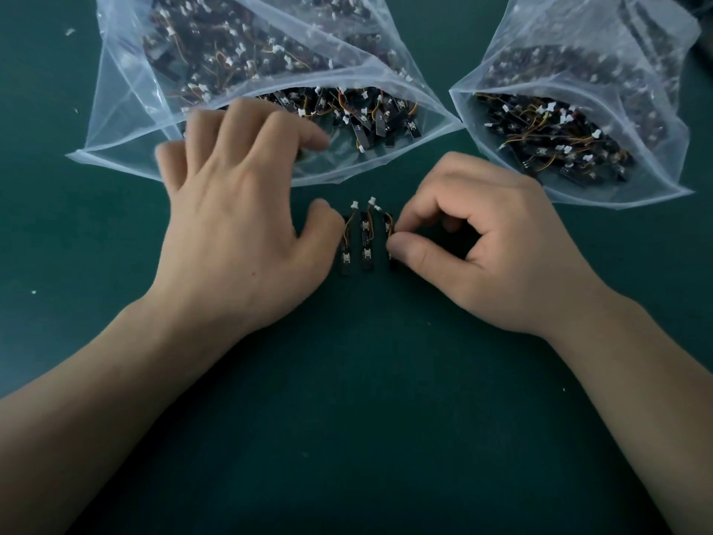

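Observation:
Three small black circuit strips with orange wires and white plugs lie side by side on the green mat: a left strip (345,256), a middle strip (365,241) and a right strip (389,225). My right hand (482,245) pinches the right strip between thumb and forefinger. My left hand (239,210) is spread with relaxed fingers; its fingertips reach the mouth of the left plastic bag (127,121), and its thumb lies beside the left strip. The left hand is blurred.
Two clear plastic bags full of the same wired strips lie open at the back, the left one and a right bag (656,187). The green mat (366,418) covers the table. Tiny white scraps (70,31) lie at the far left.

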`<state>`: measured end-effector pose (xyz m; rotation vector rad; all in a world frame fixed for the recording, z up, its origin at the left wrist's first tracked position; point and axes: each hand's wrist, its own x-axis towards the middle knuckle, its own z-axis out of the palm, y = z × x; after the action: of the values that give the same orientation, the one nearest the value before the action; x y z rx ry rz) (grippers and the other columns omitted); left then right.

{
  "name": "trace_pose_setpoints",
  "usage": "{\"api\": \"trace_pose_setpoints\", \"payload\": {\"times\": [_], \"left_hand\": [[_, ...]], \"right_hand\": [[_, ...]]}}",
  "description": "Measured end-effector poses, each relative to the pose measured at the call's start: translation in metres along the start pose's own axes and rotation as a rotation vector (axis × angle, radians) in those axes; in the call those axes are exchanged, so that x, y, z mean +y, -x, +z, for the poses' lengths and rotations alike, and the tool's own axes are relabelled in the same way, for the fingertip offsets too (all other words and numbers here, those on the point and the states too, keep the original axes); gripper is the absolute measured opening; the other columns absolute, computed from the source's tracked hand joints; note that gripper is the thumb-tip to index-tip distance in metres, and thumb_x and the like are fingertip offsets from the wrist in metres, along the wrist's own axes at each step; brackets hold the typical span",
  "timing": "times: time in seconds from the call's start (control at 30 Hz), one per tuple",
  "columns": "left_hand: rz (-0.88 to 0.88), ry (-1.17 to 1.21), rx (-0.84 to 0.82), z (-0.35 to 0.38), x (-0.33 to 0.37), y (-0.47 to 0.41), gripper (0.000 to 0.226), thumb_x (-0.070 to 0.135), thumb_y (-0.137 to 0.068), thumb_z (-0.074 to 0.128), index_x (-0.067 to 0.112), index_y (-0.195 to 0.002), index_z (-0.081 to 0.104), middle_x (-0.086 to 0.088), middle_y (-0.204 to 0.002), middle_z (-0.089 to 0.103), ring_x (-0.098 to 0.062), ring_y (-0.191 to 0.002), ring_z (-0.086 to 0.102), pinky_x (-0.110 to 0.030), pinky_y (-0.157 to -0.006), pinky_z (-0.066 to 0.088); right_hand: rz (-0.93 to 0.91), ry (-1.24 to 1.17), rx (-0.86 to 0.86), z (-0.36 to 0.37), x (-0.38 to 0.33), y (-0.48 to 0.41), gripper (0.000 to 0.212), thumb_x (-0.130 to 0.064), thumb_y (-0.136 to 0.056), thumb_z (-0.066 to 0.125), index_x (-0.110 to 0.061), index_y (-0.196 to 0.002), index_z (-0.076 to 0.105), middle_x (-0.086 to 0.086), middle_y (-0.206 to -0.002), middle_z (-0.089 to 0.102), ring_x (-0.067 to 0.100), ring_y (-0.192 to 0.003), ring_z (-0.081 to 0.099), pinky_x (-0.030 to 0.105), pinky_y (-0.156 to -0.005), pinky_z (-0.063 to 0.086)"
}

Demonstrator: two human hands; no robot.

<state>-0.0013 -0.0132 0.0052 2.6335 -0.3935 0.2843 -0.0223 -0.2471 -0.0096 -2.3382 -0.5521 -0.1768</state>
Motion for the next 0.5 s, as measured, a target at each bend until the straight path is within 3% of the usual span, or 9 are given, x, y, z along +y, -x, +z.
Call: {"api": "trace_pose_setpoints", "payload": {"times": [0.1, 0.27, 0.4, 0.5], "left_hand": [[-0.092, -0.14, -0.061, 0.0036, -0.0038, -0.0005, 0.044, 0.041, -0.089, 0.047, 0.024, -0.128, 0.06, 0.002, -0.135, 0.052, -0.028, -0.128, 0.037, -0.04, -0.103, 0.021], [-0.036, -0.178, -0.018, 0.0043, -0.0074, 0.0011, 0.035, 0.028, -0.096, 0.052, 0.019, -0.127, 0.066, 0.002, -0.131, 0.058, -0.032, -0.121, 0.044, -0.041, -0.101, 0.021], [0.056, -0.02, 0.051, 0.0071, -0.0071, -0.0005, 0.028, 0.017, -0.097, 0.063, 0.019, -0.124, 0.072, 0.003, -0.126, 0.062, -0.027, -0.114, 0.051, -0.031, -0.095, 0.024], [0.154, 0.249, 0.146, 0.0078, -0.006, -0.0026, 0.021, 0.007, -0.095, 0.067, 0.014, -0.115, 0.072, 0.006, -0.113, 0.067, -0.008, -0.097, 0.06, -0.024, -0.091, 0.046]], "right_hand": [[-0.007, 0.008, 0.004, 0.0014, 0.001, 0.0006, 0.013, -0.034, -0.096, 0.075, -0.021, -0.093, 0.074, -0.011, -0.094, 0.062, 0.018, -0.082, 0.062, 0.044, -0.068, 0.05], [-0.004, 0.013, 0.004, 0.0015, 0.0018, 0.0009, 0.014, -0.035, -0.096, 0.074, -0.021, -0.097, 0.074, -0.01, -0.096, 0.063, 0.019, -0.082, 0.061, 0.044, -0.068, 0.05], [0.015, 0.013, 0.016, 0.0009, 0.0012, 0.0008, 0.013, -0.033, -0.095, 0.074, -0.02, -0.098, 0.074, -0.01, -0.097, 0.064, 0.018, -0.081, 0.06, 0.043, -0.068, 0.05], [0.006, 0.015, 0.071, 0.0003, -0.0004, 0.0009, 0.013, -0.03, -0.095, 0.076, -0.02, -0.103, 0.072, -0.011, -0.094, 0.063, 0.015, -0.078, 0.058, 0.037, -0.069, 0.049]]}}
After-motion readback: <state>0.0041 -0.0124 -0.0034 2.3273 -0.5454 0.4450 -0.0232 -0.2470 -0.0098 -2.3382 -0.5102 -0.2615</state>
